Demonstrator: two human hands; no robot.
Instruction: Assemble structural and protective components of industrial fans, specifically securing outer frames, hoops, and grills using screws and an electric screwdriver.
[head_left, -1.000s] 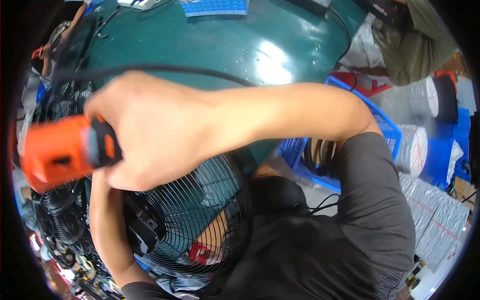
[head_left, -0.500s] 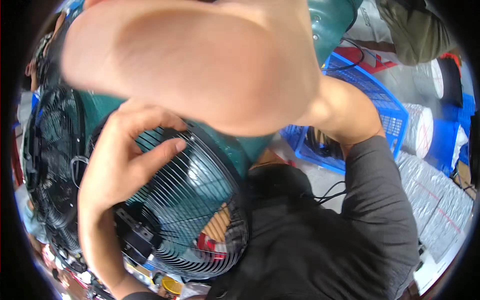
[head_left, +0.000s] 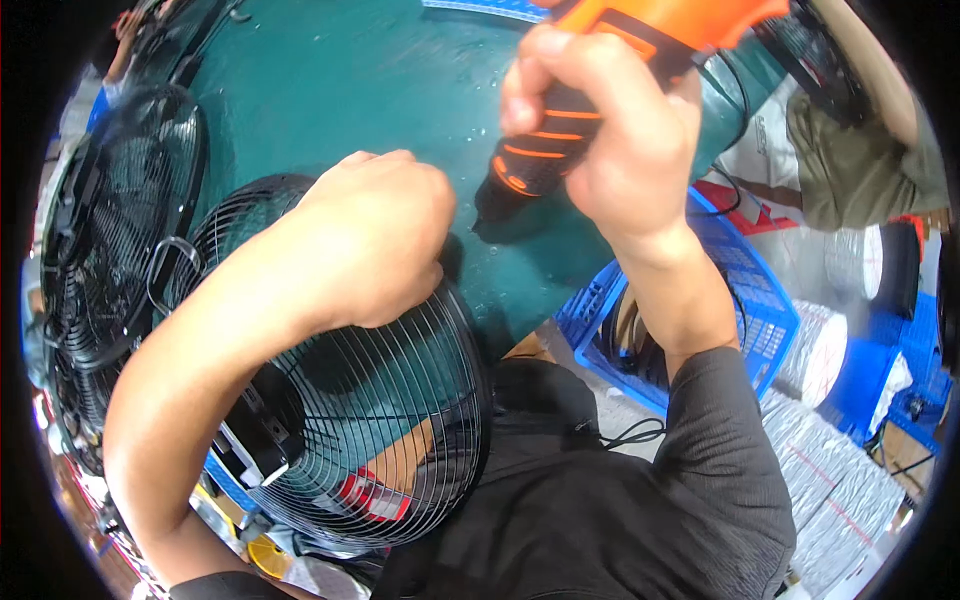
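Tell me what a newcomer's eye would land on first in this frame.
The orange and black power screwdriver at top centre, gripped in the right hand over the green table. Next, the black wire fan guard at lower centre, with the left hand clenched on its upper rim.

Left hand (head_left: 375, 240) is clamped on the black fan grille (head_left: 370, 420) rim. Right hand (head_left: 610, 130) grips an orange power screwdriver (head_left: 600, 90) above the green worktop (head_left: 330, 90).
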